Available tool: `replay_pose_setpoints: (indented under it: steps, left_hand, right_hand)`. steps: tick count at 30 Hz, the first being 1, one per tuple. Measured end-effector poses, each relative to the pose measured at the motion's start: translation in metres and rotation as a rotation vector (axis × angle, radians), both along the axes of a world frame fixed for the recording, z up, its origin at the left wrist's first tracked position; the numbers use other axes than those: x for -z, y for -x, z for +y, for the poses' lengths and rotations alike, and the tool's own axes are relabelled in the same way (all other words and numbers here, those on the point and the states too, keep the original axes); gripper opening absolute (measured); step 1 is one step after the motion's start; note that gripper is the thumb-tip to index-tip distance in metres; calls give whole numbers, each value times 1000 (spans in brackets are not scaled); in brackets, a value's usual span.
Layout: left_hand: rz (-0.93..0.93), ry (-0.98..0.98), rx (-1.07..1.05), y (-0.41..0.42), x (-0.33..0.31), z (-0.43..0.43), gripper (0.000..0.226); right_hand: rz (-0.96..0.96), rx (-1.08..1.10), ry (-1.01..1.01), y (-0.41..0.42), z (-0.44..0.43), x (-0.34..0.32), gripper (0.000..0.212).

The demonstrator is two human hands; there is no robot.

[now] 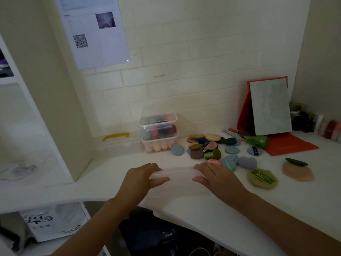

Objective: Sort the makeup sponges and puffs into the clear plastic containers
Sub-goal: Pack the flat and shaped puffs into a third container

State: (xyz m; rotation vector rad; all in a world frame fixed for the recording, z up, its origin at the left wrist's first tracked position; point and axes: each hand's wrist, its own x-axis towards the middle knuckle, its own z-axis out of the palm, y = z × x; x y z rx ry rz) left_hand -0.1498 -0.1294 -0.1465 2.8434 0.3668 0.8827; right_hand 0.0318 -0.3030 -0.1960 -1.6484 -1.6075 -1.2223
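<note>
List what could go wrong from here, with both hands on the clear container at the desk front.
1. The clear container, gripped by the left hand and right hand, sits near the desk's front edge; a pull toward the body might tip it off.
2. The pink sponge and blue puff lie just behind the right hand and could get knocked.
3. The two stacked containers could topple if bumped.

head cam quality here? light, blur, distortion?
Head view: dim, flat light with a greenish cast; wide-angle bend at the shelf edge; the clear container between left hand and right hand is smeared and low-contrast; the loose puffs stay fairly readable.
</note>
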Motion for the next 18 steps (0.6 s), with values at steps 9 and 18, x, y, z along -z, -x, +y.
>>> replay_pose_setpoints:
  steps: [9, 18]
  left_hand:
    - [143, 211, 13, 1, -16, -8, 24]
    - [48, 252, -22, -2, -31, -18, 25]
  right_hand:
    - [224, -56, 74, -3, 0, 4, 47]
    - [724, -158, 364, 2, -16, -4, 101]
